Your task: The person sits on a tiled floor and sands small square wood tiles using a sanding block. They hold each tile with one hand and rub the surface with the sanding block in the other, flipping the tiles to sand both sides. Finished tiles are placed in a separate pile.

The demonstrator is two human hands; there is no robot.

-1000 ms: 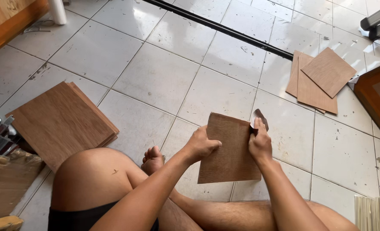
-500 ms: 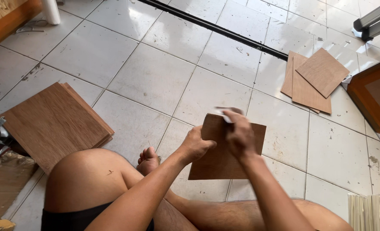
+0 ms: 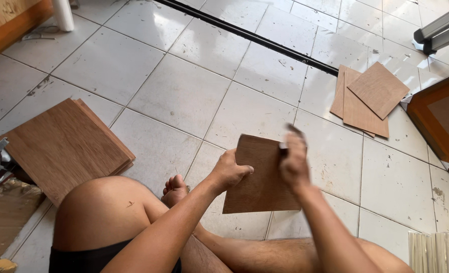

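Observation:
I sit on a white tiled floor with a square brown wooden panel (image 3: pixel 260 177) held upright over my legs. My left hand (image 3: pixel 229 172) grips the panel's left edge, thumb on its face. My right hand (image 3: pixel 294 162) is blurred with motion at the panel's upper right edge, its fingers closed on a small grey piece (image 3: pixel 283 146) pressed against that edge. What the piece is made of cannot be told.
A stack of similar brown boards (image 3: pixel 62 144) lies on the floor at my left. Further boards (image 3: pixel 368 98) lie at the upper right beside an orange-framed panel (image 3: pixel 437 121). A black floor track (image 3: pixel 244 33) crosses the back. Pale slats (image 3: pixel 437 250) stand at the lower right.
My right hand has slid along the panel's edge, from the top right corner across the top and back to the right side. The panel has turned slightly in my left hand.

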